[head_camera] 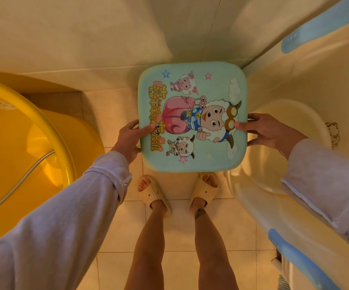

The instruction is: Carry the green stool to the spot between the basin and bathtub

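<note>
The green stool (pixel 209 88) has a square pale-green seat printed with cartoon sheep. I see it from straight above, in front of my feet and close to the tiled wall. My left hand (pixel 128 138) grips its left edge, thumb on the seat. My right hand (pixel 267 130) grips its right edge the same way. The stool's legs are hidden under the seat, so I cannot tell whether it touches the floor. A yellow basin (pixel 50 130) lies to the left. A cream bathtub (pixel 250 193) with blue trim lies to the right.
A metal shower hose (pixel 21 181) runs into the yellow basin. My feet in cream slippers (pixel 154 193) stand on the tiled floor just behind the stool. The tiled wall (pixel 106 38) is directly ahead. The gap between basin and tub is narrow.
</note>
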